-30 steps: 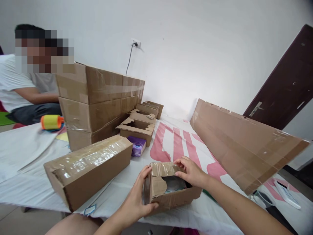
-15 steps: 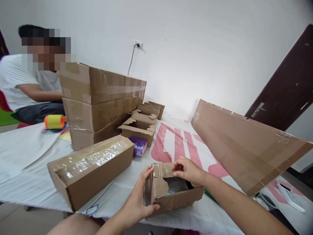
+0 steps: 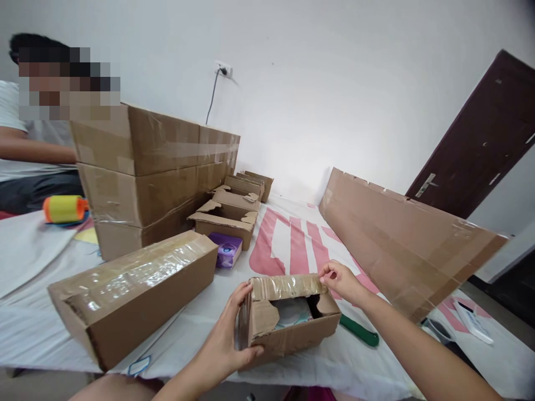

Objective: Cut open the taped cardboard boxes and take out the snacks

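Note:
A small cardboard box [image 3: 298, 335] sits on the cloth-covered table in front of me, with a ragged opening in its top. Something pale and shiny shows inside, its kind unclear. My left hand [image 3: 223, 342] grips the box's left end, fingers over the upper edge and thumb on the near side. A strip of packing tape [image 3: 288, 286] runs along the far top edge. At that strip's right end, my right hand [image 3: 343, 283] has thumb and forefinger pinched together on the tape. Just right of the box lies a green handle-like object [image 3: 360, 331].
A long taped box [image 3: 159, 298] lies at left, beside a purple packet [image 3: 225, 250]. Open cardboard boxes [image 3: 225, 227] line up behind it. Stacked cartons [image 3: 165, 142] stand between me and a seated person [image 3: 33, 150]. A cardboard panel [image 3: 401, 239] leans at right.
My right hand has slid right along the tape to the box's far right corner, uncovering more of the opening. My left hand keeps its grip. The view has shifted slightly right.

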Demonstrator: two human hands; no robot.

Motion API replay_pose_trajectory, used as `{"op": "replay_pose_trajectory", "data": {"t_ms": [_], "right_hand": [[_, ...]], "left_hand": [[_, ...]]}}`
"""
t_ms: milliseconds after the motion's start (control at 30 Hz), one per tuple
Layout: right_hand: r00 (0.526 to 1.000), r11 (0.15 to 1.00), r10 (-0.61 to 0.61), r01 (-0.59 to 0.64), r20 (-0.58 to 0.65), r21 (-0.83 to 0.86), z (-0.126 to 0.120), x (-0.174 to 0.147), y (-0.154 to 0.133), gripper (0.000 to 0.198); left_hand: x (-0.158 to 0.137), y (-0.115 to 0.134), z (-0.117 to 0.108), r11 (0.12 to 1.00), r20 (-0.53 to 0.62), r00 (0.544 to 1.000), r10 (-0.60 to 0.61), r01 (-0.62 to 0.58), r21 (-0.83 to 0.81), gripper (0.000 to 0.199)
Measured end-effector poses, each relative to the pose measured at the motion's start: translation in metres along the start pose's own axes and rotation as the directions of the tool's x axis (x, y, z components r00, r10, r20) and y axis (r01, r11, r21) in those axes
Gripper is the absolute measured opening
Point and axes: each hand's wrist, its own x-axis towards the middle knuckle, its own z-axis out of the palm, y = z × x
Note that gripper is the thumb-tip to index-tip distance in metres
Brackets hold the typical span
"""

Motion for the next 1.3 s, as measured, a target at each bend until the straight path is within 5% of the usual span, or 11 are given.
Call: {"op": "replay_pose_trajectory", "data": {"t_ms": [333,633,700,833,867,1067,1300], "right_hand": [[0.964,0.965,-0.239,0.249,0.114,-0.081,0.010,-0.020,-0.022,0.032],[0.904,0.864,-0.420,0.425,0.082,-0.270,0.018,-0.017,-0.027,0.021],[0.860,0.804,-0.494,0.508,0.129,-0.310,0.015,-0.015,-0.025,0.016],[0.647,0.498,-0.697,0.746,0.307,-0.442,0.011,-0.011,-0.020,0.017],[0.625,0.466,-0.710,0.763,0.324,-0.448,0.011,-0.010,-0.020,0.017],[0.686,0.578,-0.635,0.727,0.354,-0.371,0.008,0.001,-0.022,0.010],[0.650,0.507,-0.618,0.759,0.441,-0.408,0.007,0.004,-0.026,0.013]], "left_hand": [[0.006,0.003,0.001,1.000,0.005,1.000,-0.001,0.001,-0.006,0.091],[0.008,0.004,0.000,1.000,0.017,1.000,-0.002,0.002,-0.005,0.092],[0.008,0.004,0.000,1.000,0.021,1.000,0.002,-0.002,-0.008,0.092],[0.008,0.002,0.001,1.000,0.010,1.000,0.009,-0.009,-0.007,0.091],[0.008,0.002,0.001,1.000,0.006,1.000,0.010,-0.010,-0.008,0.091],[0.009,0.004,0.000,1.000,0.016,1.000,0.017,-0.016,-0.026,0.091],[0.008,0.007,-0.001,1.000,0.009,1.000,0.007,-0.007,-0.014,0.089]]}}
